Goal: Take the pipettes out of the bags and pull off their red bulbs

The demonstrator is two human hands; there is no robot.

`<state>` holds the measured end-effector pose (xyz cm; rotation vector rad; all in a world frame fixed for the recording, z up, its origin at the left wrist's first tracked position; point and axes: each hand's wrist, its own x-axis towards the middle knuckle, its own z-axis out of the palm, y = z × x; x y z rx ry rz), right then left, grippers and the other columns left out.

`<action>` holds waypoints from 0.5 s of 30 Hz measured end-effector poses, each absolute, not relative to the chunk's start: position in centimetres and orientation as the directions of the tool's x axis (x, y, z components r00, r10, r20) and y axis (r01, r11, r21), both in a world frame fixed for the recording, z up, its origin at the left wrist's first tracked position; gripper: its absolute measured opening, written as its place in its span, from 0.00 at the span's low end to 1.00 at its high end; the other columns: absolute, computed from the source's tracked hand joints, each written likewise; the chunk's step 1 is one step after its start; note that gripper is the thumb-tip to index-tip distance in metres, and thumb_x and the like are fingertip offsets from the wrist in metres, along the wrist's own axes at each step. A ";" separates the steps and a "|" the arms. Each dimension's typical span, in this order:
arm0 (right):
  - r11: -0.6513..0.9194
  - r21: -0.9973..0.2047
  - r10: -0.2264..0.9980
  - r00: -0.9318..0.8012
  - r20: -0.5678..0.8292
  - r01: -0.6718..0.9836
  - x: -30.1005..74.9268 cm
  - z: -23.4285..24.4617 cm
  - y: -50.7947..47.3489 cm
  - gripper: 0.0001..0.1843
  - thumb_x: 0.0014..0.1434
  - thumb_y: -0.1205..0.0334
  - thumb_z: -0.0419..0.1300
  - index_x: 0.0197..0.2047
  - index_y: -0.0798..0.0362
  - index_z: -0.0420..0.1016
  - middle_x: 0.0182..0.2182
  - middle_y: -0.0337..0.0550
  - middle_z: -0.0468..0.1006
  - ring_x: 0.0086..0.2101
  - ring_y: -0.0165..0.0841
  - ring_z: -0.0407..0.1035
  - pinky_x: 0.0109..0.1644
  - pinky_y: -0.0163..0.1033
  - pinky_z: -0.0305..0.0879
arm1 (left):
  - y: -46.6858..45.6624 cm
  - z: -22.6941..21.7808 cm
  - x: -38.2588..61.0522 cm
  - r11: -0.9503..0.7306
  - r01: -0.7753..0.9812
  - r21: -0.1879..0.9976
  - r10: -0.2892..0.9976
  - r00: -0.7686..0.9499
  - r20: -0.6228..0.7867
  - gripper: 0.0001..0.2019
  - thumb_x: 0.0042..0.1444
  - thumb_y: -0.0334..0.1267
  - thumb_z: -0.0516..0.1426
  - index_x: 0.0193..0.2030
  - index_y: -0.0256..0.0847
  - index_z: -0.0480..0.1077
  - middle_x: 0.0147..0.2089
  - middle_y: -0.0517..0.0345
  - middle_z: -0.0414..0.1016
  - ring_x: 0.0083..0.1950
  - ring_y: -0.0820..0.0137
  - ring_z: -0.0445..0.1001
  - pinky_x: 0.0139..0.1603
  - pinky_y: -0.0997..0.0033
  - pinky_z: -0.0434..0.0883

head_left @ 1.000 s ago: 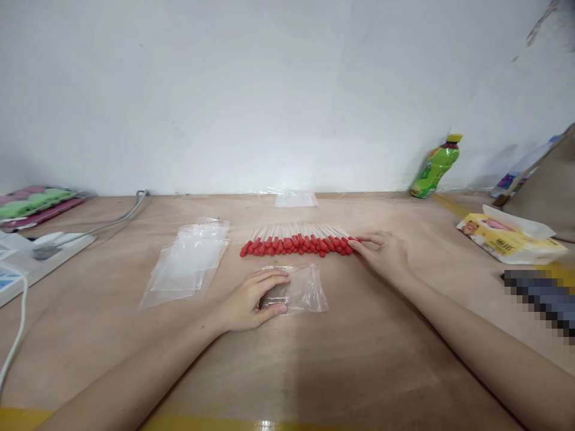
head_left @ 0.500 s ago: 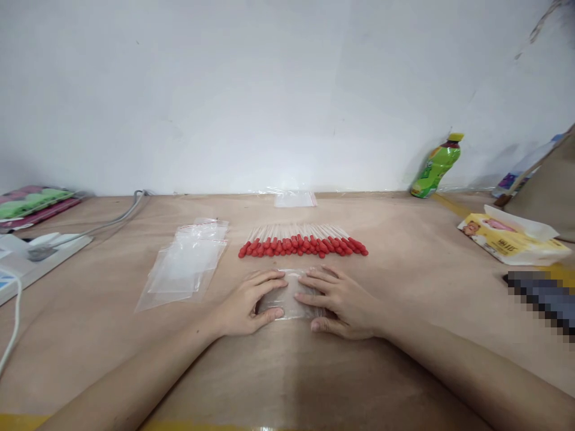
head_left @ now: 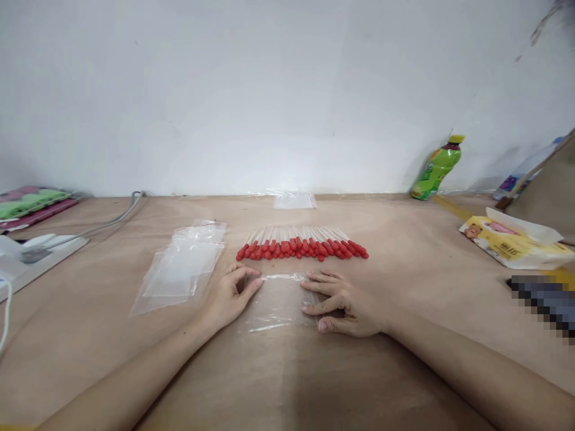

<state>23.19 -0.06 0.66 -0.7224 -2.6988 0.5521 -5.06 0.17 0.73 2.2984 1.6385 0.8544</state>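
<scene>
A clear plastic bag (head_left: 281, 302) lies flat on the table in front of me. At its upper left corner, my left hand (head_left: 231, 294) has thumb and forefinger brought together on the bag's edge. Fingers spread, my right hand (head_left: 344, 304) rests on the bag's right side. Just beyond the bag is a row of white sticks with red heads (head_left: 300, 247), their red ends towards me. Several clear zip bags (head_left: 179, 266) overlap in a loose pile left of my left hand.
Against the wall, another clear bag (head_left: 294, 201) lies behind the sticks. To the right are a green drink bottle (head_left: 436, 170), a yellow tissue pack (head_left: 507, 242) and a blurred-out dark flat object (head_left: 543, 302). A white power strip (head_left: 54, 251) with cables sits on the left.
My left hand has moved left from the middle of the bag to its upper left corner, and more of the bag shows. My right hand has shifted slightly right.
</scene>
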 end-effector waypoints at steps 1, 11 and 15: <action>0.801 -0.432 0.525 -0.833 0.174 0.414 23.1 0.7 0.0 0.20 0.56 0.46 0.54 0.51 0.40 0.69 0.60 0.45 0.56 0.60 0.42 0.46 0.60 0.56 0.43 | 0.2 0.7 -5.2 -0.349 0.815 0.462 0.924 0.217 0.316 0.14 0.54 0.48 0.53 0.40 0.43 0.70 0.37 0.56 0.69 0.40 0.66 0.69 0.39 0.65 0.67; 0.862 -0.345 0.486 -0.799 0.354 0.371 22.9 0.2 -0.5 0.29 0.53 0.47 0.57 0.57 0.48 0.62 0.60 0.51 0.56 0.57 0.41 0.53 0.58 0.51 0.53 | -0.2 0.7 -5.3 -0.388 0.735 0.555 0.915 0.235 0.329 0.09 0.57 0.43 0.51 0.32 0.40 0.62 0.29 0.61 0.65 0.29 0.74 0.64 0.28 0.75 0.63; 0.834 -0.328 0.551 -0.717 0.428 0.445 23.0 -0.5 -0.8 0.29 0.56 0.50 0.55 0.59 0.48 0.58 0.59 0.51 0.56 0.56 0.41 0.56 0.56 0.49 0.58 | 1.0 1.6 -6.8 -0.372 0.709 0.599 0.832 -0.031 0.554 0.07 0.57 0.40 0.50 0.38 0.41 0.57 0.28 0.63 0.64 0.26 0.76 0.64 0.26 0.77 0.61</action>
